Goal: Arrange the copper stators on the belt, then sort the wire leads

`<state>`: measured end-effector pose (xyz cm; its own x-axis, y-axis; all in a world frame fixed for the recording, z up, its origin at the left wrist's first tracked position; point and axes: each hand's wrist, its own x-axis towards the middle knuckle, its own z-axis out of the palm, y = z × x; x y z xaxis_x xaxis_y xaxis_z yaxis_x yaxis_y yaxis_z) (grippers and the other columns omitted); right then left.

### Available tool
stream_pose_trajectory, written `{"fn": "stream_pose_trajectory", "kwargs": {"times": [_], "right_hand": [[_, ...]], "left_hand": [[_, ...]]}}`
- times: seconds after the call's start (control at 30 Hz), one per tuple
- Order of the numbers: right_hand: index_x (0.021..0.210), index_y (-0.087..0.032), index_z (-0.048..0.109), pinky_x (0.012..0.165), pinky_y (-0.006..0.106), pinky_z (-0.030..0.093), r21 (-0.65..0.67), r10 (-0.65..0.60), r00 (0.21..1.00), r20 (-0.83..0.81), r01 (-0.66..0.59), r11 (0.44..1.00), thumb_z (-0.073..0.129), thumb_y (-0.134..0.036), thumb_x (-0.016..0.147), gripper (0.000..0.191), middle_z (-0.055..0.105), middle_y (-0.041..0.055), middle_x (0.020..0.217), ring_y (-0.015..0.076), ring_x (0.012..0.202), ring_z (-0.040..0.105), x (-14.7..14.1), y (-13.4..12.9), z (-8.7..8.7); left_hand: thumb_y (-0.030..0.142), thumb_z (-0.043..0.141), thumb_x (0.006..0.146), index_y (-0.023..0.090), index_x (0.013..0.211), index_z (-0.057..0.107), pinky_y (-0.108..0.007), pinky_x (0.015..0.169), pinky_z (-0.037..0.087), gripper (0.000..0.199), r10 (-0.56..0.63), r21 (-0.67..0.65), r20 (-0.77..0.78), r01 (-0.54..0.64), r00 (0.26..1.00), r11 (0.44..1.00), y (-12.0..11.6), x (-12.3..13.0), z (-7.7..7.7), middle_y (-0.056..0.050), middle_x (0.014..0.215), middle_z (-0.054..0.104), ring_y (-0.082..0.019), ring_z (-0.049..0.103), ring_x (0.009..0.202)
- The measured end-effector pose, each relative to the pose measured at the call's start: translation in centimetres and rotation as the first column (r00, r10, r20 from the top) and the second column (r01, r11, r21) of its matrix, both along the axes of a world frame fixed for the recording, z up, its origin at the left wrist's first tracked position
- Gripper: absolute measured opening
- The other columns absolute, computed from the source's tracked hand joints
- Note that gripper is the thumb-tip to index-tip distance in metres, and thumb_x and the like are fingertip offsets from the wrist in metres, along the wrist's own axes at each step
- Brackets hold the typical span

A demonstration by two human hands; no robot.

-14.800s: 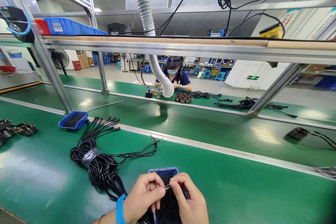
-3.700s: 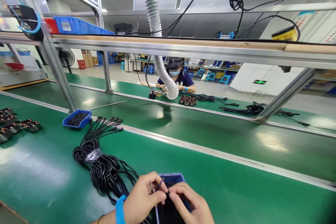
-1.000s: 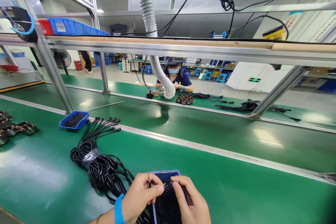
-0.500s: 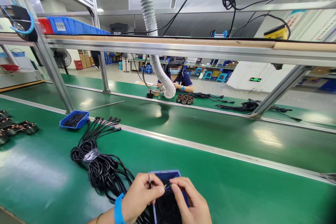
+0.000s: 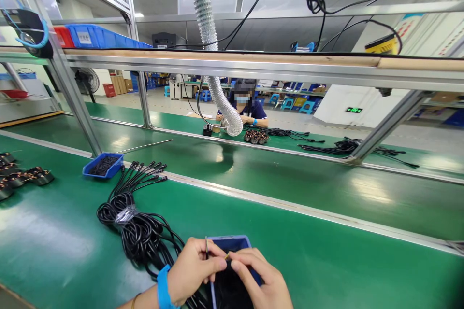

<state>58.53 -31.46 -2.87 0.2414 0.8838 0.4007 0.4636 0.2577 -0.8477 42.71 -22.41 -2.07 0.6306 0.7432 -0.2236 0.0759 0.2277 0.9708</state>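
Observation:
My left hand [image 5: 197, 265], with a blue band on its wrist, pinches the end of a thin yellow wire [image 5: 227, 255]. A slim metal tool [image 5: 206, 247], its kind unclear, sticks up between the fingers of that hand. My right hand [image 5: 261, 275] is closed fingertip to fingertip against the left one, at the wire's other side; whatever small piece it pinches is hidden. Both hands are over a blue bin [image 5: 232, 240] of small black pieces. Left of them, a bundle of black cables [image 5: 145, 229], tied with clear wrap, lies on the green bench and runs under my left forearm.
A small blue tray [image 5: 119, 170] of black bits sits beyond the cables, near a metal post [image 5: 72, 77]. Copper-wound cores [image 5: 27, 176] lie at far left. A flexible duct [image 5: 217, 91] hangs over the opposite bench, where a masked person [image 5: 250, 111] sits.
My right fingertips have closed in towards the left ones, covering the blue wire and dark piece that showed between them. Just a bit of yellow wire shows now.

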Motion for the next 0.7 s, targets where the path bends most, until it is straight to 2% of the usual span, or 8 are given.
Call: {"fn": "stream_pose_trajectory", "kwargs": {"times": [0.1, 0.17, 0.23, 0.3, 0.37, 0.47, 0.6, 0.7], "right_hand": [[0.081, -0.026, 0.081, 0.07, 0.027, 0.06, -0.079, 0.021, 0.991, -0.129, -0.032, 0.996, 0.075, -0.042, 0.084, 0.017, 0.078, 0.0044, 0.078, 0.0211, 0.072, 0.074, 0.32, 0.01, -0.29], [0.08, -0.025, 0.081, 0.068, 0.026, 0.06, -0.098, -0.019, 0.976, -0.218, -0.002, 0.995, 0.078, -0.045, 0.081, 0.02, 0.078, 0.0047, 0.078, 0.0215, 0.071, 0.074, 0.6, -0.02, -0.49], [0.082, -0.023, 0.08, 0.067, 0.026, 0.061, -0.07, -0.069, 0.971, -0.227, 0.054, 0.996, 0.077, -0.043, 0.082, 0.02, 0.078, 0.0057, 0.081, 0.0221, 0.073, 0.074, 0.86, -0.08, -0.56], [0.085, -0.023, 0.078, 0.07, 0.028, 0.061, 0.005, -0.089, 0.989, -0.115, 0.09, 0.996, 0.073, -0.037, 0.087, 0.015, 0.078, 0.0063, 0.084, 0.0222, 0.077, 0.074, 0.95, -0.15, -0.44], [0.09, -0.025, 0.076, 0.073, 0.029, 0.06, 0.126, -0.103, 0.992, 0.079, 0.092, 0.988, 0.066, -0.026, 0.091, 0.01, 0.075, 0.0061, 0.087, 0.0213, 0.081, 0.072, 0.84, -0.14, -0.23], [0.097, -0.025, 0.071, 0.07, 0.03, 0.059, 0.284, -0.136, 0.93, 0.341, 0.036, 0.958, 0.056, -0.013, 0.094, 0.02, 0.071, 0.0058, 0.086, 0.0199, 0.08, 0.067, 0.55, 0.03, -0.04], [0.1, -0.024, 0.067, 0.067, 0.03, 0.058, 0.347, -0.202, 0.853, 0.481, 0.026, 0.937, 0.053, -0.009, 0.094, 0.021, 0.068, 0.0058, 0.085, 0.0193, 0.077, 0.064, 0.62, 0.24, -0.31], [0.103, -0.024, 0.066, 0.067, 0.03, 0.058, 0.359, -0.195, 0.824, 0.532, -0.011, 0.933, 0.053, -0.008, 0.094, 0.022, 0.068, 0.0062, 0.086, 0.0195, 0.078, 0.064, 0.86, 0.19, -0.65]], "left_hand": [[0.055, 0.083, 0.062, 0.012, 0.076, 0.071, -0.022, 0.046, 0.03, 0.047, -0.031, 0.015, 0.011, 0.031, 0.999, 0.999, 0.01, -0.14, 0.04, 0.003, 0.059, 0.054, -0.008, 0.045, 0.047], [0.055, 0.082, 0.063, 0.012, 0.077, 0.069, -0.022, 0.046, 0.029, 0.046, -0.048, 0.007, 0.018, 0.048, 0.999, 0.999, -0.01, -0.24, 0.04, 0.004, 0.057, 0.052, -0.007, 0.044, 0.047], [0.052, 0.082, 0.064, 0.013, 0.077, 0.068, -0.022, 0.046, 0.028, 0.044, -0.057, -0.013, 0.018, 0.057, 0.998, 0.998, -0.02, -0.3, 0.02, 0.004, 0.056, 0.052, -0.007, 0.043, 0.046], [0.049, 0.081, 0.064, 0.013, 0.076, 0.067, -0.022, 0.047, 0.028, 0.04, -0.054, -0.033, 0.015, 0.054, 0.998, 0.998, -0.04, -0.31, -0.02, 0.004, 0.056, 0.052, -0.007, 0.042, 0.046], [0.046, 0.08, 0.064, 0.013, 0.075, 0.067, -0.022, 0.047, 0.028, 0.037, -0.048, -0.042, 0.012, 0.048, 0.999, 0.998, -0.07, -0.26, -0.04, 0.004, 0.056, 0.054, -0.007, 0.041, 0.046], [0.045, 0.079, 0.063, 0.014, 0.071, 0.067, -0.022, 0.045, 0.027, 0.035, -0.054, -0.038, -0.001, 0.054, 0.999, 0.998, -0.12, -0.17, 0.11, 0.003, 0.055, 0.054, -0.007, 0.04, 0.044], [0.043, 0.078, 0.063, 0.015, 0.065, 0.067, -0.023, 0.045, 0.026, 0.031, -0.073, -0.039, -0.004, 0.073, 0.997, 0.997, -0.24, -0.12, 0.68, 0.005, 0.05, 0.05, -0.007, 0.039, 0.042], [0.041, 0.078, 0.062, 0.015, 0.063, 0.067, -0.023, 0.044, 0.027, 0.028, -0.079, -0.036, -0.003, 0.079, 0.997, 0.996, -0.33, -0.11, 0.95, 0.005, 0.049, 0.049, -0.007, 0.039, 0.042]]}}
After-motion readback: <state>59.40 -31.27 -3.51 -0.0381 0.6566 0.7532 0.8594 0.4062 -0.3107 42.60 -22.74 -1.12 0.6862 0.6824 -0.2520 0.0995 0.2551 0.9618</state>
